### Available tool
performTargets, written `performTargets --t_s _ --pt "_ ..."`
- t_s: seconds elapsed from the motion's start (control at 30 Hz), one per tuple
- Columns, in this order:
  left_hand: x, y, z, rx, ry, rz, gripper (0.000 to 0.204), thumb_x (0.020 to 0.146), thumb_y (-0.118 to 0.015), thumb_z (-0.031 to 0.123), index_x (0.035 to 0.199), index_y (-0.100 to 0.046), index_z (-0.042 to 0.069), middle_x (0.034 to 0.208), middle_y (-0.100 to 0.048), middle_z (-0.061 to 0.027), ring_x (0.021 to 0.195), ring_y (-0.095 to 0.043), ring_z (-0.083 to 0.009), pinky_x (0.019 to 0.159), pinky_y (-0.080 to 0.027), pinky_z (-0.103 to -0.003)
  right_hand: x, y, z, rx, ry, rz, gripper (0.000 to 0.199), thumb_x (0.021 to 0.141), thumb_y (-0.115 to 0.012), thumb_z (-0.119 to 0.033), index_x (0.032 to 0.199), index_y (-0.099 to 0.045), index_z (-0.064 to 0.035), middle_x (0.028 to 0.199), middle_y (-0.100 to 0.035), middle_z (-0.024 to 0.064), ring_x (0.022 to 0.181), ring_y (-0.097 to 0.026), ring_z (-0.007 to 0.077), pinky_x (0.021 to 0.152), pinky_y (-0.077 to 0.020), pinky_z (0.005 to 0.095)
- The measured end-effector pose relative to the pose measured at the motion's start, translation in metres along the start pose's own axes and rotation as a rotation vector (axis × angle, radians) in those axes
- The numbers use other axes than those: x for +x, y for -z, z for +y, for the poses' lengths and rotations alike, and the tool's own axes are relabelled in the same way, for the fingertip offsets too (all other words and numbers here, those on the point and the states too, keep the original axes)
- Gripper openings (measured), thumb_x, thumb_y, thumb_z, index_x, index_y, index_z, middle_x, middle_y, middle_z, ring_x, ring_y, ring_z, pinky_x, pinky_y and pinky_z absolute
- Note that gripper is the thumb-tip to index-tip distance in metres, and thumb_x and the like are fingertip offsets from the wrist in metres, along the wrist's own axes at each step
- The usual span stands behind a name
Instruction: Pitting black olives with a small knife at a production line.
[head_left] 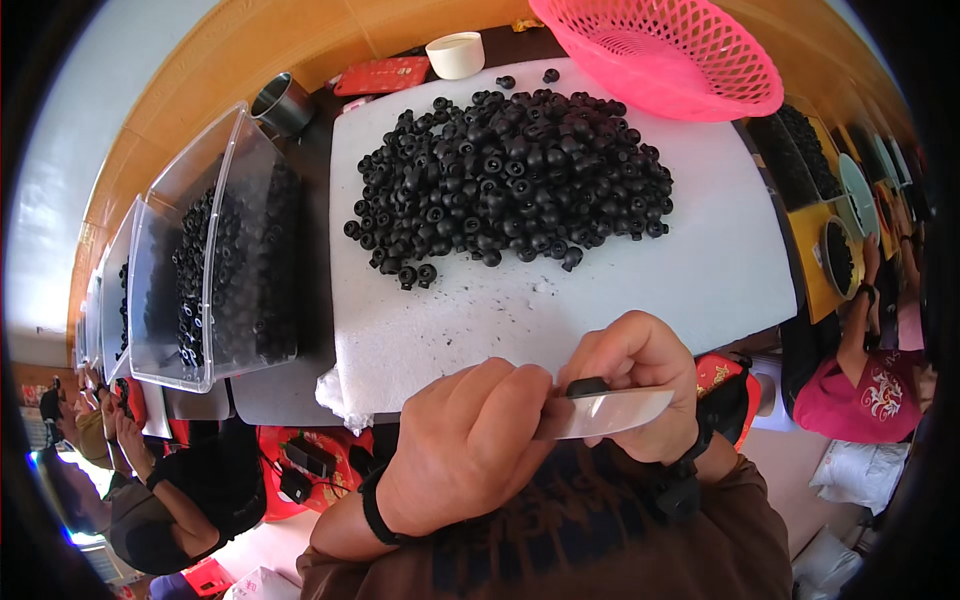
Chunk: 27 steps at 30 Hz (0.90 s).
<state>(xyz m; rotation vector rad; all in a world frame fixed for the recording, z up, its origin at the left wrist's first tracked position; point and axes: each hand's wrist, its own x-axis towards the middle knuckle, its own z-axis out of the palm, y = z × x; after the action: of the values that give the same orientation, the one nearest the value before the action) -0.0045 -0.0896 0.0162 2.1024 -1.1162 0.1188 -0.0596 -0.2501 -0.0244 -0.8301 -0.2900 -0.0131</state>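
Note:
In front of my chest, my left hand (470, 435) is closed around a knife whose handle is hidden in the fist. Its shiny blade (615, 412) points right and passes in front of the fingers of my right hand (645, 375). Those fingers pinch a small black plastic piece (587, 386), just above the blade's upper edge; whether the blade touches it I cannot tell. Beyond both hands, a big heap of round black plastic pieces (515, 170) lies on a white foam board (700, 240), with dark crumbs scattered on its near part.
Left of the board stand clear plastic bins (210, 290) holding black pieces, and a metal cup (284, 105). Behind it are a white cup (456, 55), a red packet (382, 76) and a pink basket (680, 60) overhanging the far right corner. Other people sit at both sides.

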Motion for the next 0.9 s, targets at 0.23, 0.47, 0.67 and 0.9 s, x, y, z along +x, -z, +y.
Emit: performTargets --t_s 0.23,0.47,0.67,0.9 --pt "0.002 0.001 -0.006 -0.039 0.081 -0.05 0.014 0.075 -0.061 0.001 0.086 -0.053 0.0 0.062 -0.052 -0.0108 0.05 -0.053 -0.0247 0.043 -0.04 -0.033 0.005 0.003 0.007 -0.025 0.0 0.028 0.027 0.084 -0.06 -0.005 0.105 -0.045 0.0016 0.092 -0.057 0.0084 0.078 -0.055 0.0104 0.065 -0.0438 0.0235" --pt "-0.009 -0.003 -0.026 -0.083 0.301 -0.012 0.011 0.079 -0.056 0.003 0.089 -0.05 0.003 0.07 -0.054 -0.0122 0.059 -0.055 -0.0316 0.053 -0.046 -0.038 0.028 -0.009 -0.011 -0.398 -0.073 -0.515 0.017 0.077 -0.069 -0.012 0.09 -0.062 -0.0052 0.079 -0.06 0.0099 0.073 -0.06 0.0234 0.063 -0.0463 0.0303" --pt "-0.005 0.031 -0.025 -0.478 0.535 -0.027 0.008 0.088 -0.052 0.008 0.09 -0.052 0.001 0.066 -0.053 -0.0047 0.056 -0.048 -0.0102 0.053 -0.041 -0.024 0.019 -0.009 0.008 -0.063 0.019 -0.026 0.024 0.084 -0.058 0.0 0.104 -0.046 0.0039 0.091 -0.059 0.0094 0.078 -0.056 0.0095 0.068 -0.0449 0.0219" --pt "-0.018 0.046 -0.031 -1.154 0.65 -0.185 0.016 0.091 -0.053 0.017 0.093 -0.05 0.001 0.085 -0.052 -0.0005 0.072 -0.045 -0.0039 0.061 -0.039 -0.018 0.027 -0.022 0.018 -0.129 -0.019 -0.032 0.023 0.083 -0.06 -0.002 0.103 -0.048 0.0031 0.091 -0.059 0.0084 0.078 -0.055 0.0086 0.068 -0.0443 0.0212"
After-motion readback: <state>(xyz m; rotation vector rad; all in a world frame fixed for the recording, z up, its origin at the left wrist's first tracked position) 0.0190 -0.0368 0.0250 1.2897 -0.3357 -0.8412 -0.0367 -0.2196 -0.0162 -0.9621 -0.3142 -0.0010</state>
